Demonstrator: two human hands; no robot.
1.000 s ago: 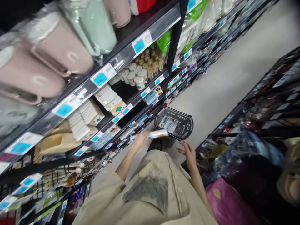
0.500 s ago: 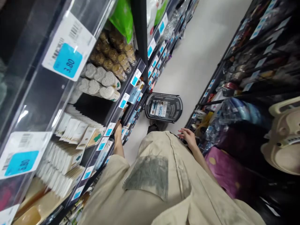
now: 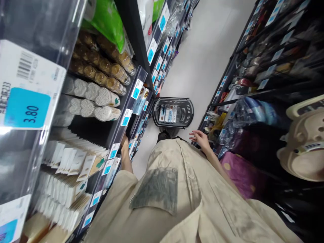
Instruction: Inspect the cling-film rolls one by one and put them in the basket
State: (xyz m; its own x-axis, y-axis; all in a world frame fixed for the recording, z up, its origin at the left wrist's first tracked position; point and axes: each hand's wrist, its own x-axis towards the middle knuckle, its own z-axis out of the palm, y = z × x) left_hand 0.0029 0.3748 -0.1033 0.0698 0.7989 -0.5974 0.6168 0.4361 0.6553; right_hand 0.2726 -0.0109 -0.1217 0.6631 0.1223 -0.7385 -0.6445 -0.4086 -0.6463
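My left hand (image 3: 124,142) reaches into a lower gap of the left shelf, beside the price labels on its edge. Its fingers are mostly hidden there, so whether they hold anything does not show. On my other side, my right hand (image 3: 199,139) hangs over the aisle with nothing in it, fingers stretched and apart. A dark shopping basket (image 3: 186,113) stands on the floor ahead of my feet, with several white-and-blue packs (image 3: 168,114) inside. Near my left hand, tubs of cotton swabs (image 3: 101,114) lie stacked on a shelf.
White flat packs (image 3: 73,160) fill the shelf below the swabs, and clear tubs with tan contents (image 3: 115,84) lie above them. A shelf post (image 3: 134,33) stands at left. To the right are bagged goods, a purple bundle (image 3: 240,173) and beige clogs (image 3: 306,141).
The view has shifted, so the near left shelf and its labels appear larger and further left. My left hand is deeper behind the shelf edge; my right hand stays open.
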